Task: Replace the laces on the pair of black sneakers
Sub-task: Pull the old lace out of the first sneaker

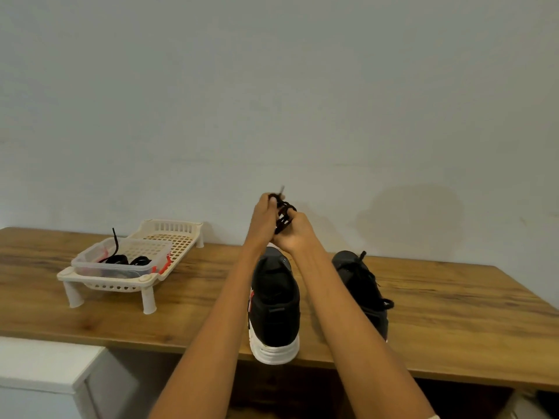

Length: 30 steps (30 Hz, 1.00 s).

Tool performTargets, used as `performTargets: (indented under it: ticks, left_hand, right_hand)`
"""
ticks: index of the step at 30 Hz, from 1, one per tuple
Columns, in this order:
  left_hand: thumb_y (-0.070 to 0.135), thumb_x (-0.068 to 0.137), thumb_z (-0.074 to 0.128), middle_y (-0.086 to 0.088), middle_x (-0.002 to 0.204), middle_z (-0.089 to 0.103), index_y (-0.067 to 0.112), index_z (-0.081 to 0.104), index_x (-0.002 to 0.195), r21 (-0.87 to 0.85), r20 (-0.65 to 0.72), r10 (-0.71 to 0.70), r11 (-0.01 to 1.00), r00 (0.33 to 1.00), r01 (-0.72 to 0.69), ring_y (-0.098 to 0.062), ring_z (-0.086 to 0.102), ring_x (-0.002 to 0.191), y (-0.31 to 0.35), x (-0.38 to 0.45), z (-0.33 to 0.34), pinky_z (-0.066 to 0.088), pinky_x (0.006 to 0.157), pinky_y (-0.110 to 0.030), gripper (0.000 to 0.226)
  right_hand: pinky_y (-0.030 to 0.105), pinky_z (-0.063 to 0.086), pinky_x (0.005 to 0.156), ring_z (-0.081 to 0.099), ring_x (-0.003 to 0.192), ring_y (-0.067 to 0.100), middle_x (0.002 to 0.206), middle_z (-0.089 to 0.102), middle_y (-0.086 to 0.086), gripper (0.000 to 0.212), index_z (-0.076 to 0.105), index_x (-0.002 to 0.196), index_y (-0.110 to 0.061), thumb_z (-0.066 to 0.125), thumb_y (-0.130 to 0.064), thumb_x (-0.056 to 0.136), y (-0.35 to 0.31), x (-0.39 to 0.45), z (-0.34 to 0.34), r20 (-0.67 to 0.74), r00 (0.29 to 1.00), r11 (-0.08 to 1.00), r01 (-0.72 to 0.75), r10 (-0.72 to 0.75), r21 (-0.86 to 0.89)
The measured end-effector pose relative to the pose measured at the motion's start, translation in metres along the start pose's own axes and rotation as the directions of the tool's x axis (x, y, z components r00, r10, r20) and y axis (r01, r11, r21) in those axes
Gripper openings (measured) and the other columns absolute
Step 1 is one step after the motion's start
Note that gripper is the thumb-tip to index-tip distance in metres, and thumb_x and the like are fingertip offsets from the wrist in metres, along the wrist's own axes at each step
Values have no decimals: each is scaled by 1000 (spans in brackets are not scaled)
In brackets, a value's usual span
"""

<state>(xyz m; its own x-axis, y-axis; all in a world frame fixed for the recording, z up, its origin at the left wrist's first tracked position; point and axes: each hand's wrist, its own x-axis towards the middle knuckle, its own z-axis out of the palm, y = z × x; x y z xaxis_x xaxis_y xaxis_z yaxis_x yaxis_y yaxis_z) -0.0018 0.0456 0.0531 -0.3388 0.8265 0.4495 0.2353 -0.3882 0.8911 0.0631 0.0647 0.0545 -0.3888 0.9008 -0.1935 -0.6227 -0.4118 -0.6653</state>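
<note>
Black lace (283, 216) bunched between both raised hands, above the sneakers

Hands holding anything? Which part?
Both hands grip a bundled black lace: left hand near its upper end, right hand round the lower loops.

Your count: two sneakers, two hands, one held lace

You have two black sneakers (274, 300) (361, 288) on one wooden surface (453, 313); two hands (262, 220) (298, 232) gripping one bundled black lace (284, 214); one cream slatted rack (169, 243); one clear plastic tub (118, 261) on it, its black laces (127, 260) too tangled to count.
</note>
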Motion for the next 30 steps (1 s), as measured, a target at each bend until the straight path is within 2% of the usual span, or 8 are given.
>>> performTargets:
  ticks: [3, 6, 10, 14, 19, 24, 28, 30]
  left_hand:
    - [17, 102, 31, -10, 126, 47, 8, 54, 116, 600, 100, 87, 789, 991, -130, -25, 42, 119, 1, -4, 18, 25, 106, -38, 28]
    - [18, 102, 31, -7, 150, 25, 15, 47, 132, 689, 181, 184, 678, 966, -258, -25, 18, 142, 18, -11, 31, 3, 116, -44, 34]
    - [14, 104, 27, -9, 158, 12, 13, 9, 152, 475, 438, 22, 843, 899, -253, -24, 20, 143, 52, -32, 70, 14, 115, -34, 51]
    - [-1, 98, 34, -7, 158, 14, 10, -4, 152, -49, 578, -183, 965, 795, 258, -23, 19, 144, 71, -68, 144, 20, 116, -32, 66]
    - [36, 103, 32, -16, 138, 43, 4, 28, 145, -223, 555, -458, 722, 694, 655, -22, 52, 91, 51, -87, 238, 42, 84, -36, 53]
    - [46, 102, 24, -20, 135, 46, -3, 32, 140, -165, 592, -591, 577, 548, 800, -32, 55, 111, 35, -110, 290, 47, 85, -40, 62]
    - [46, 102, 20, -13, 118, 56, -4, 32, 140, -94, 539, -624, 622, 565, 777, -21, 50, 70, 24, -113, 305, 45, 62, -29, 64]
    - [47, 102, 18, -11, 112, 56, -2, 30, 142, -54, 548, -634, 625, 546, 779, -25, 55, 88, 17, -111, 310, 45, 71, -27, 65]
  right_hand:
    - [31, 48, 78, 57, 83, 21, 91, 60, 10, 24, 59, 88, -8, 41, -19, 99, -10, -3, -4, -67, 997, 999, 35, -37, -35]
    - [28, 46, 84, 57, 85, 19, 92, 60, 8, 28, 58, 91, -9, 37, -23, 102, -26, -21, -8, -30, 994, 994, 108, -108, -14]
    - [35, 37, 108, 55, 113, 27, 119, 60, 10, 33, 59, 114, -5, 37, -26, 102, -60, -46, -33, -43, 946, 943, 317, -323, -106]
    - [34, 48, 70, 57, 83, 25, 90, 59, 11, 28, 55, 99, -6, 39, -29, 101, -120, -74, -104, -235, 852, 852, 365, -468, -375]
    - [29, 33, 52, 41, 56, 20, 66, 45, 8, 26, 49, 93, -2, 43, -26, 100, -177, -94, -203, -480, 689, 695, 48, -543, -717]
    - [29, 40, 51, 48, 64, 20, 78, 52, 12, 21, 48, 102, 0, 45, -20, 100, -188, -89, -270, -575, 737, 579, -310, -355, -754]
    - [33, 52, 81, 59, 90, 25, 103, 60, 15, 23, 53, 91, -2, 46, -22, 100, -194, -80, -293, -600, 753, 429, -464, -269, -775]
    - [30, 49, 75, 57, 80, 20, 90, 58, 9, 28, 51, 81, -6, 45, -25, 101, -196, -92, -283, -602, 767, 344, -516, -222, -785]
